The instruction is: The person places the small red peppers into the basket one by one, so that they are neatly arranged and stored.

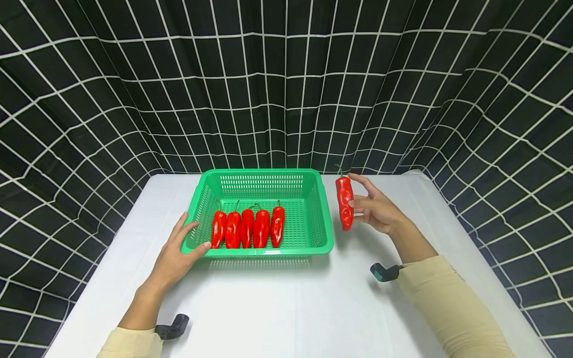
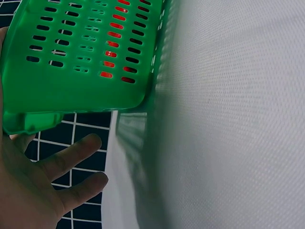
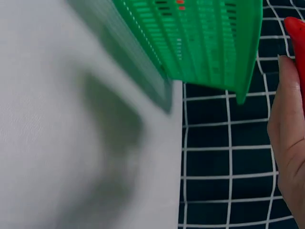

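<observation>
In the head view, my right hand (image 1: 376, 209) pinches a long red chili pepper (image 1: 344, 204) upright, its thin stem up, to the right of a green plastic basket (image 1: 323, 214). The right wrist view catches only part of this pepper (image 3: 298, 36) at its edge. My left hand (image 1: 176, 253) holds the basket's near left corner, a finger and the thumb over the rim. Two other fingers stretch out past the basket (image 2: 71, 95) in the left wrist view. Several red peppers (image 1: 261, 228) stand side by side inside, stems toward the back; the front rim hides their lower ends.
A white cloth (image 1: 277, 308) covers the table. Black curtains with a white grid (image 1: 286, 89) enclose the back and both sides. Each wrist carries a small dark camera, one on the left (image 1: 173, 328) and one on the right (image 1: 385, 272).
</observation>
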`<state>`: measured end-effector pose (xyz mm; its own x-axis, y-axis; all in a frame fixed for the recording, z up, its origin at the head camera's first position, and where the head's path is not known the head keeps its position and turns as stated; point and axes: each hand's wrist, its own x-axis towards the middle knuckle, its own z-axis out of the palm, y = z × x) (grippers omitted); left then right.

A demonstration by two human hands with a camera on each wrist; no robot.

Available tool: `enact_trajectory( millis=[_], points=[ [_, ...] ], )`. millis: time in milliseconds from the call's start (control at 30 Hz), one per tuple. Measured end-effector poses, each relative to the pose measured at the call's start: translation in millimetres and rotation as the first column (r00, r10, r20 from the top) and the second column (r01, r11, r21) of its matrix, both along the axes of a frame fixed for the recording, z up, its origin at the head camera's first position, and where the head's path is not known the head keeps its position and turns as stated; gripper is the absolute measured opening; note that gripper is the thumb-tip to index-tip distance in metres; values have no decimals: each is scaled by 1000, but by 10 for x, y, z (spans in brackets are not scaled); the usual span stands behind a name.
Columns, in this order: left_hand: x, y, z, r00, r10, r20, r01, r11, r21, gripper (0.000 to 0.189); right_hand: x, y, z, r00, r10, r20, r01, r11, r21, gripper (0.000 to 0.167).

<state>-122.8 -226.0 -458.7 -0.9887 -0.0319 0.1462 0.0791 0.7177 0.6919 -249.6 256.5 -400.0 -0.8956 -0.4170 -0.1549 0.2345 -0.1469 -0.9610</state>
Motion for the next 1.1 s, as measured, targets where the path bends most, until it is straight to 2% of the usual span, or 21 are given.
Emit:
enact_trajectory(
  millis=[267,600,767,900,1100],
  points=[
    [1,-8,-1,1000,4,4,-4,1000,1,65,27,-181,49,997,67,-31,-68,997,-41,77],
    [2,-13,-27,1000,5,12,-5,1000,12,64,49,-427,53,995,100,-27,-101,994,-51,71],
    [2,-15,-22,1000,7,12,-7,1000,12,65,45,-557,44,992,118,-32,-120,991,-52,74],
    [1,-13,-20,1000,7,8,-7,1000,16,65,43,-666,22,992,121,-16,-122,992,-23,79],
    [-3,-11,-29,1000,5,0,-5,1000,20,65,62,-785,28,993,122,1,-122,992,29,78]
  ],
)
